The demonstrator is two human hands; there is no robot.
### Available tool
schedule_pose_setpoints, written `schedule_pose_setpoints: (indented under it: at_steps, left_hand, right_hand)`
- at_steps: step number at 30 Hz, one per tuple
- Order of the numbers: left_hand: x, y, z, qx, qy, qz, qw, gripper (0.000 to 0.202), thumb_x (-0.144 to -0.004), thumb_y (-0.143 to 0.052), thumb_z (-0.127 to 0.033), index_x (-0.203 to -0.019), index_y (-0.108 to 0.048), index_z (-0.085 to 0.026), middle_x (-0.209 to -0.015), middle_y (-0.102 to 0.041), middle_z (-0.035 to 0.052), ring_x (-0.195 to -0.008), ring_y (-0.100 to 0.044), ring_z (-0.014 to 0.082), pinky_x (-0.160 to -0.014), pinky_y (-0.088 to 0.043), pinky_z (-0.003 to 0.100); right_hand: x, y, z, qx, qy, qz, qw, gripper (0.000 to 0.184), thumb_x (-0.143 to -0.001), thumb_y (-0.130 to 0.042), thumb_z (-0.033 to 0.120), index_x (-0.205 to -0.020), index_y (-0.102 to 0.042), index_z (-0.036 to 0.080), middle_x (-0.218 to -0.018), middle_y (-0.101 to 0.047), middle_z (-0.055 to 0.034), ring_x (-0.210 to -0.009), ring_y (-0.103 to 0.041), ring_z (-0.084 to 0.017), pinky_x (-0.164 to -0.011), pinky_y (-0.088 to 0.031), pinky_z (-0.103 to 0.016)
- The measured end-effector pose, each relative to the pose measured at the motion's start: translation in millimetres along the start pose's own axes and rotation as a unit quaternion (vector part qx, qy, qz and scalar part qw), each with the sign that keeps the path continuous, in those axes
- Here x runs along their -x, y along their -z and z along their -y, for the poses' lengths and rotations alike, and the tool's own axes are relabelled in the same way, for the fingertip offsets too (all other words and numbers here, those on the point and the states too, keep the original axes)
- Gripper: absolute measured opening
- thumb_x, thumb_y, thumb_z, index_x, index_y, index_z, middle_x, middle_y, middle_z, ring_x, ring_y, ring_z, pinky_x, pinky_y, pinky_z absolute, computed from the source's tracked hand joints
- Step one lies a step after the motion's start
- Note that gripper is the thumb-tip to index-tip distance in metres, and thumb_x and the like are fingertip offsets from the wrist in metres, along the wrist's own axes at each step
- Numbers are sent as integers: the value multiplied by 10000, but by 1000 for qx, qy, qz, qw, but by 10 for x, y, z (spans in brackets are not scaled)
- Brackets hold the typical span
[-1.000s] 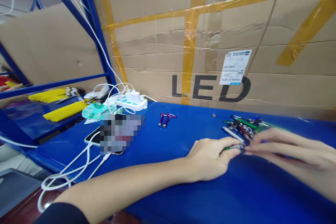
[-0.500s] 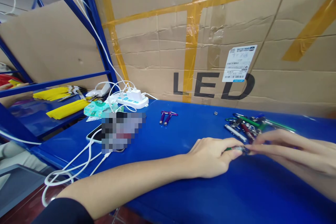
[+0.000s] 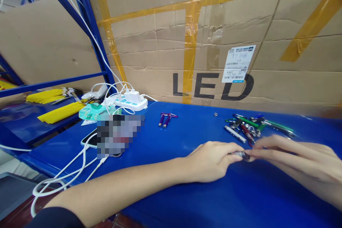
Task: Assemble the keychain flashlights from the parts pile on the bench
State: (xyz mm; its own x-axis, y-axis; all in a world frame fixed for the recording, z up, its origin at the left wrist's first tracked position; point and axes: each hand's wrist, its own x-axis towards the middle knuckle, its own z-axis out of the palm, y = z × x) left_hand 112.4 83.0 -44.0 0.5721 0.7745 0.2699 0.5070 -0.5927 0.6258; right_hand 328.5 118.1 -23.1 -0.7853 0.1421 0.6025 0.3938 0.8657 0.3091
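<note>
Between thumb and fingers, my left hand (image 3: 212, 160) pinches a small keychain flashlight (image 3: 242, 155), mostly hidden, with a dark, shiny end poking out. My right hand (image 3: 296, 156) meets it there, its fingertips closed on that end. Just behind the hands lies a loose pile of slim metal flashlights and clips: a silver flashlight (image 3: 235, 134), a red flashlight (image 3: 247, 133) and green ones (image 3: 278, 126) among them. Two purple flashlights (image 3: 163, 120) with carabiner clips lie side by side farther left. A tiny metal piece (image 3: 215, 114) sits alone near the box.
A large cardboard box (image 3: 149, 57) marked LED stands along the back of the blue table (image 3: 187, 135). On the left are a white power strip (image 3: 133, 103), a blurred-out phone (image 3: 117, 135), white cables (image 3: 88, 156) and a green packet (image 3: 93, 111). Yellow strips (image 3: 61, 112) lie on a neighbouring shelf.
The view has shifted slightly, so the table things appear a little farther left. Both hands stay together on the flashlight; less of its green part shows now.
</note>
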Motion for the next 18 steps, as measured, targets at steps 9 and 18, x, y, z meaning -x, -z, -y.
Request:
schedule_pose_setpoints:
  at_steps: [9, 18]
  left_hand:
    - [12, 37, -44, -13, -17, -9, 1000, 226, -937, -358, -252, -1060, -536, -189, -913, -618, 32, -908, -577, 178, -792, -433, 265]
    - [61, 60, -99, 18, 22, -6, 1000, 182, -923, -384, -298, -1066, -441, -201, -900, -607, 27, -807, -601, 181, -697, -450, 272]
  right_hand:
    - [0, 31, 80, -25, -39, -23, 999, 259, -965, -327, 227, -961, -579, 287, -847, -652, 12, -623, -603, -89, -554, -416, -220]
    - [-321, 8, 157, -192, -122, -65, 972, 340, -853, -536, 458, -614, -625, 233, -581, -614, 4, -491, -579, -116, -453, -471, -177]
